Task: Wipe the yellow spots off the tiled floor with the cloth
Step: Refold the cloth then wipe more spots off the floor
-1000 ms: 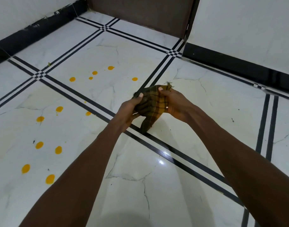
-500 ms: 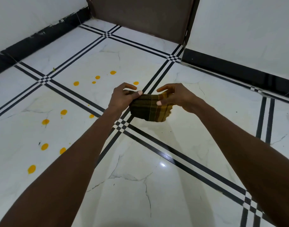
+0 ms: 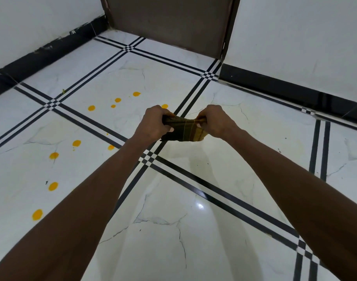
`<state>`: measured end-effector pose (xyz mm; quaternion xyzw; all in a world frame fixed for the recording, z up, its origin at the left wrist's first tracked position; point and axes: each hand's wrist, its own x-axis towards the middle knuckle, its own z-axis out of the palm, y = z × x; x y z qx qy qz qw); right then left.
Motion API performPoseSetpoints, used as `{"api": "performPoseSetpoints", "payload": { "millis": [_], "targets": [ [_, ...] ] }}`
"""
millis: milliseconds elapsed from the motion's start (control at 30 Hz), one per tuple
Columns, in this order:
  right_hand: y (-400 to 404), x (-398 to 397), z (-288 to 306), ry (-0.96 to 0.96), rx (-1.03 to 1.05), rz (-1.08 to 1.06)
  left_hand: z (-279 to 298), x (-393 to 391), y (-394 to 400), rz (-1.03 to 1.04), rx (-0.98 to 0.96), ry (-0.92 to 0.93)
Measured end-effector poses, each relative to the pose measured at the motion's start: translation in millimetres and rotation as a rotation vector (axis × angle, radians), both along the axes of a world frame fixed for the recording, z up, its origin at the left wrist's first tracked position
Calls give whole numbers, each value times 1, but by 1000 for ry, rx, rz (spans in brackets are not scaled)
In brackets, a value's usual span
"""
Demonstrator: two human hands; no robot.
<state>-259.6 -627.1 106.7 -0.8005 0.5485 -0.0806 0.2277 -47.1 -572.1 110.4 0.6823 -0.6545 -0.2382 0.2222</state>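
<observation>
Both fists clamp the dark green-and-yellow checked cloth (image 3: pixel 182 129), the left hand (image 3: pixel 153 123) bunching one end and the right hand (image 3: pixel 216 121) the other, so the fabric stretches between them in the air above the white marble-look tiled floor (image 3: pixel 173 230). Round yellow spots (image 3: pixel 76 143) lie scattered on the tiles left of the cloth. A brown door (image 3: pixel 167 21) stands beyond the cloth.

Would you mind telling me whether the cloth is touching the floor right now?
No, the cloth is held up between the left hand and right hand, above the floor.
</observation>
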Motion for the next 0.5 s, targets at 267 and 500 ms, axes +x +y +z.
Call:
{"api": "performPoseSetpoints", "payload": {
  "millis": [267, 500],
  "targets": [
    [3, -23, -8, -366, 227, -96, -7, 9, 0, 73, -28, 99],
    [25, -13, -6, -879, 570, -333, -1, 9, 7, 238, 67, 792]
  ]
}}
